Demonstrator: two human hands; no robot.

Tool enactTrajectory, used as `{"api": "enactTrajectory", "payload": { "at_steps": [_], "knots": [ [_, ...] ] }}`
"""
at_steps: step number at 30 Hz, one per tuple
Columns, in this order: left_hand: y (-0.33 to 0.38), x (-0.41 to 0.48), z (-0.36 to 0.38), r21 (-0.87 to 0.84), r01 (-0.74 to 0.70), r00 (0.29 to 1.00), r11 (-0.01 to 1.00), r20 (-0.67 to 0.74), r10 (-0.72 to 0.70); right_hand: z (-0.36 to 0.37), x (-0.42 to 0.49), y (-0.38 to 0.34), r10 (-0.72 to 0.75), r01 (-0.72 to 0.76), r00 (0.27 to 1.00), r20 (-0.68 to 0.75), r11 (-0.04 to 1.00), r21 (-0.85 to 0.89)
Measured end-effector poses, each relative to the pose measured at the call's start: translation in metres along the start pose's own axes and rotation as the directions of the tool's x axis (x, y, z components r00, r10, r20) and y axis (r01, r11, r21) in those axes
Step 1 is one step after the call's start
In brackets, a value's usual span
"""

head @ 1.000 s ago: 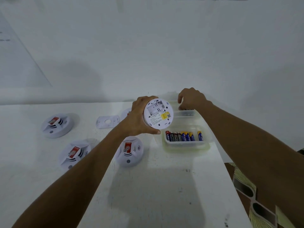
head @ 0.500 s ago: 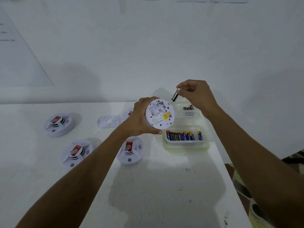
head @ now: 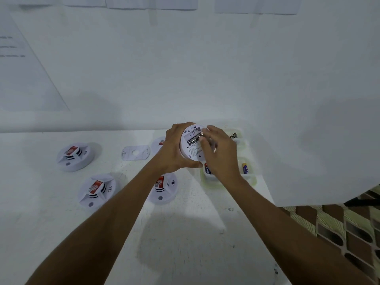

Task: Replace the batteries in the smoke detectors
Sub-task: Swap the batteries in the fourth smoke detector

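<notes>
One battery (head: 194,139) is going into the open back of the smoke detector (head: 193,154) my left hand (head: 174,149) is gripping above the table (head: 185,243), my right hand (head: 222,157) pinching it home; three other detectors (head: 96,190) are lying face-up, seemingly awaiting their turn.

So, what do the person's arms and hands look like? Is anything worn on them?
The left forearm and right forearm are bare, with no sleeves in view. The left hand and right hand wear no gloves, and no watch, bracelet or ring is visible.
</notes>
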State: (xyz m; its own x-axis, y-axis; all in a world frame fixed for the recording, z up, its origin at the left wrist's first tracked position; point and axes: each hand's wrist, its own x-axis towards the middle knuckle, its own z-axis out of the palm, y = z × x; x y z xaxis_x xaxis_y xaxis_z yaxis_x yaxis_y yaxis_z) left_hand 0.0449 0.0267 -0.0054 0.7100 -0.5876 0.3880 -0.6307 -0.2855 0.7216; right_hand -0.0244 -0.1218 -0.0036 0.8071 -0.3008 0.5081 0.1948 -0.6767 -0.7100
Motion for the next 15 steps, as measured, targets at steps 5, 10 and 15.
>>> {"api": "enactTrajectory", "payload": {
  "at_steps": [5, 10, 15],
  "knots": [
    [-0.004, -0.001, 0.000, 0.007, -0.003, 1.000, 1.000, 0.012, 0.003, 0.000, -0.009, 0.005, -0.077, 0.078, 0.996, 0.036, 0.996, -0.036],
    [-0.008, 0.002, 0.002, -0.029, 0.022, 0.999, 0.999, 0.028, -0.021, -0.005, -0.004, 0.008, -0.122, 0.129, 0.989, 0.082, 0.989, -0.074],
    [-0.010, 0.003, 0.002, -0.084, 0.048, 0.998, 0.995, 0.039, -0.045, -0.007, -0.001, 0.014, -0.133, 0.142, 0.985, 0.113, 0.986, -0.082]
  ]
}}
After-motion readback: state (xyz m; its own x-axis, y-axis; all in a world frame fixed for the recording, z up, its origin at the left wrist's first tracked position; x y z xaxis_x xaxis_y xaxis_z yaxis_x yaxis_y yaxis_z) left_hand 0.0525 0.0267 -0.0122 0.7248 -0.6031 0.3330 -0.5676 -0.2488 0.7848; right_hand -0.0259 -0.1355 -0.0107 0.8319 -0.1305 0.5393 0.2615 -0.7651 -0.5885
